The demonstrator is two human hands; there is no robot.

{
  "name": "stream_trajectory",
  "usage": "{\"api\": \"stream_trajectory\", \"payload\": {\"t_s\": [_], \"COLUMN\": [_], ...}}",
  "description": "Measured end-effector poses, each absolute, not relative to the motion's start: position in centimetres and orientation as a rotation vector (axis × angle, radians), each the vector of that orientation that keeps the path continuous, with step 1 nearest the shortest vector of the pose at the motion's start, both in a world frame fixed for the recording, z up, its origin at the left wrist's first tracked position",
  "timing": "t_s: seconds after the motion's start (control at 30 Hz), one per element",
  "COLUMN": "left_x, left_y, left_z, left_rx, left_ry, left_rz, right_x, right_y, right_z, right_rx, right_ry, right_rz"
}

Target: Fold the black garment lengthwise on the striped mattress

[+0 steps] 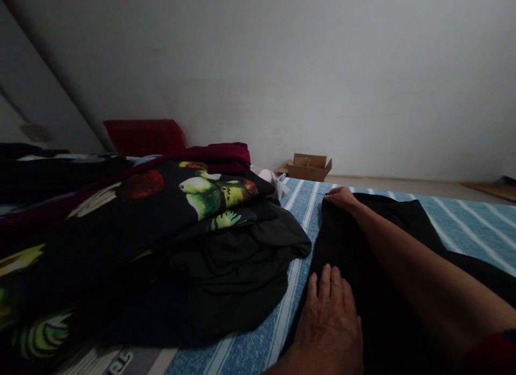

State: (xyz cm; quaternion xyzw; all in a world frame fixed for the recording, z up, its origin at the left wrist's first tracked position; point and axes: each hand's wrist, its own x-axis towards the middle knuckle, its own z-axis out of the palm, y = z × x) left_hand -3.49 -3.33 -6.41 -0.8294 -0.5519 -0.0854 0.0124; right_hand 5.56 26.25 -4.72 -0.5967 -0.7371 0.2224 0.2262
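Observation:
A black garment (374, 305) is spread over the bed in front of me; its kind is hard to make out in the dim light. My left hand (328, 321) lies on its near left part, palm down with the fingers stretched out. Farther away, my right hand (342, 197) has its fingers closed on the garment's far left corner. My right forearm crosses above the dark cloth and hides part of it.
Left of the garment lies a heap of clothes, with a black fruit-print cloth (161, 219) on a dark green garment (242, 267) and maroon fabric (229, 155). A striped blue sheet (463, 221) covers the bed. Beyond stand a cardboard box (309, 168) and a red box (145, 137).

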Motion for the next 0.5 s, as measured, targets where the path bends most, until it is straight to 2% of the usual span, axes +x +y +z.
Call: {"api": "stream_trajectory", "payload": {"t_s": [0.17, 0.37, 0.5], "left_x": [-3.5, -3.9, -4.2], "left_y": [-3.4, -3.3, -3.2], "left_z": [-6.2, -6.6, -6.7], "left_rx": [-2.598, -2.601, -2.581], "left_ry": [-1.738, -1.784, -1.818], "left_rz": [-0.28, -0.366, -0.436], "right_x": [6.4, 7.9, 11.3], "right_y": [25.9, 24.1, 20.6], "right_z": [-3.6, -0.9, 1.1], "right_rx": [-1.547, -1.586, -1.603], "right_ry": [-2.148, -2.278, -2.464], "right_rz": [0.69, 0.442, 0.441]}}
